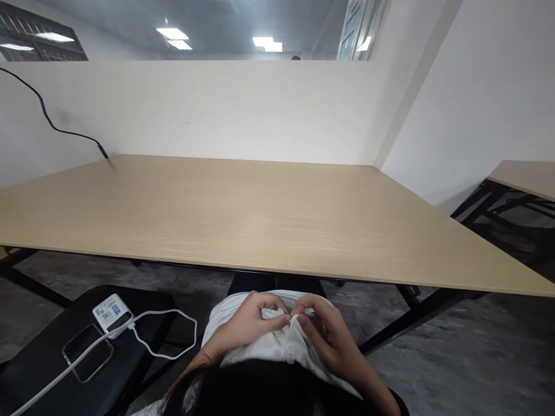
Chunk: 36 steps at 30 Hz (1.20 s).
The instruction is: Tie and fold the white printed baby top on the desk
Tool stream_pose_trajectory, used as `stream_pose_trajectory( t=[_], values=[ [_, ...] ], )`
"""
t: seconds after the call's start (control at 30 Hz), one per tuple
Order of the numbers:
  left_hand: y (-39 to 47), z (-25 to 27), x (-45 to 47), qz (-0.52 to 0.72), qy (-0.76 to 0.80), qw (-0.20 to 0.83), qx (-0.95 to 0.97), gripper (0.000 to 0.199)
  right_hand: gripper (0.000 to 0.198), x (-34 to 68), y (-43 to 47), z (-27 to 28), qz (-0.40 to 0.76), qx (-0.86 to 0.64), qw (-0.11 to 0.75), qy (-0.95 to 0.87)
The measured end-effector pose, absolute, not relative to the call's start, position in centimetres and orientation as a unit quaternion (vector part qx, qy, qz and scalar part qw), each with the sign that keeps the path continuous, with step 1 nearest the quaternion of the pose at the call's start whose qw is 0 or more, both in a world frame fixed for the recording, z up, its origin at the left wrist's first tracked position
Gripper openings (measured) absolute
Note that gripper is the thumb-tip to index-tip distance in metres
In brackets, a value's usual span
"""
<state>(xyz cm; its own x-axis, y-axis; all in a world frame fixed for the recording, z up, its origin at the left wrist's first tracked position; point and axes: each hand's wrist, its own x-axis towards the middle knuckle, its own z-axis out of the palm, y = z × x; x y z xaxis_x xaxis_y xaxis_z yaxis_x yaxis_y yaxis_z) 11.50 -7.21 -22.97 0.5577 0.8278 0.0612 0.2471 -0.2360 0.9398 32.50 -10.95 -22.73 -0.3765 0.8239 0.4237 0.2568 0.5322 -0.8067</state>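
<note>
My left hand (255,319) and my right hand (323,329) meet close to my body, below the table's front edge. Both pinch the front of a white shirt (284,346) that appears to be worn on me, with the fingertips almost touching. Between them the cloth is bunched, and a faint pattern shows on it. Whatever small part lies under the fingertips is hidden. Dark hair covers the lower part of the cloth.
A light wooden table (260,214) stands ahead against a white partition with glass above. On a black chair (143,306) at left lie a white power bank (111,313), a phone (88,353) and a white cable (184,315). Another table (526,176) stands at right.
</note>
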Motion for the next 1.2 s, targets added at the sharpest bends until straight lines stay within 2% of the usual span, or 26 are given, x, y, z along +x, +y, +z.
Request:
stream_pose_trajectory(
  t=[0.13,0.23,0.3,0.4,0.5,0.57,0.73,0.83,0.97,1.1,1.2],
  values=[
    [-6.7,-22.9,10.7,0.291,0.393,0.483,0.726,0.027,0.010,32.5,-11.0,-22.9,0.391,-0.328,0.523,-0.683],
    [-6.2,-22.8,10.2,0.327,0.443,0.435,0.713,0.028,0.010,32.5,-11.0,-23.1,0.411,-0.353,0.577,-0.611],
    [-6.1,-22.8,10.1,0.350,0.457,0.406,0.710,0.026,0.014,32.6,-11.1,-23.1,0.417,-0.380,0.568,-0.600],
    [-6.6,-22.3,10.3,0.340,0.417,0.405,0.739,0.027,0.016,32.8,-11.3,-22.6,0.412,-0.413,0.495,-0.644],
    [-7.5,-21.3,10.4,0.256,0.325,0.436,0.799,0.030,0.019,32.8,-11.2,-22.2,0.365,-0.397,0.423,-0.728],
    [-8.0,-20.8,10.5,0.192,0.269,0.443,0.833,0.030,0.014,32.7,-11.0,-22.3,0.331,-0.388,0.407,-0.758],
    [-8.1,-20.6,10.6,0.177,0.256,0.422,0.852,0.026,0.023,32.6,-10.5,-23.1,0.336,-0.441,0.449,-0.701],
    [-7.8,-20.9,10.6,0.199,0.274,0.400,0.852,0.033,0.027,32.8,-10.5,-23.0,0.351,-0.441,0.489,-0.665],
    [-7.4,-21.4,10.5,0.263,0.340,0.403,0.808,0.034,0.027,33.2,-11.0,-21.9,0.419,-0.367,0.529,-0.640],
    [-6.8,-21.6,9.8,0.302,0.392,0.395,0.774,0.031,0.023,33.8,-11.5,-21.1,0.500,-0.272,0.526,-0.631],
    [-6.5,-21.6,9.0,0.299,0.416,0.370,0.775,0.030,0.028,34.1,-11.5,-21.0,0.502,-0.281,0.514,-0.636]
  ],
)
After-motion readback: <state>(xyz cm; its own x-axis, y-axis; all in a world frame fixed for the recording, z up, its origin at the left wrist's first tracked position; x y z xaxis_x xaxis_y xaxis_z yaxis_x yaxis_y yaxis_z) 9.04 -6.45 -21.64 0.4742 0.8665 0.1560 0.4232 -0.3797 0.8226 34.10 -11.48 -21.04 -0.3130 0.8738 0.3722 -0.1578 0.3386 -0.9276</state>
